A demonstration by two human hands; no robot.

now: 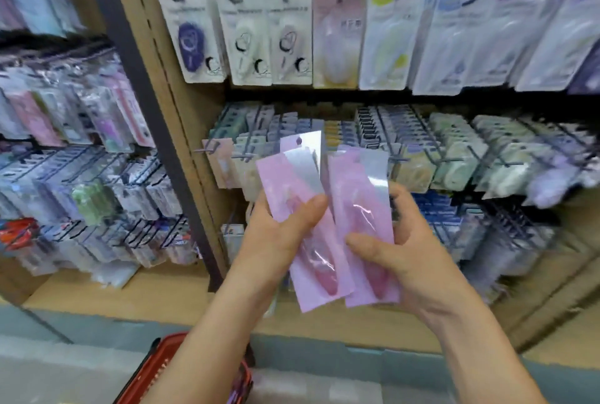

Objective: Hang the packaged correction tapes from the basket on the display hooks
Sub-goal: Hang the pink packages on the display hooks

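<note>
The left hand [279, 231] grips a small fan of pink correction tape packs [289, 183], its thumb curled across their glossy fronts and the fingers hidden behind. Just beside them, the right hand [412, 241] pinches a single pink pack [360, 199], thumb on its lower front and fingers wrapped round the far edge. The packs are long, flat, shiny plastic sleeves with silvery reflective tops; a darker pink rounded shape shows near their lower ends. Beyond the fingertips, thin dark wire hooks [242, 156] jut from a tan board panel [181, 79], crowded with rows of pale blister packs. Above both hands hangs a row of white carded packs [269, 36]. Below the left forearm sits a red plastic basket [162, 361].
</note>
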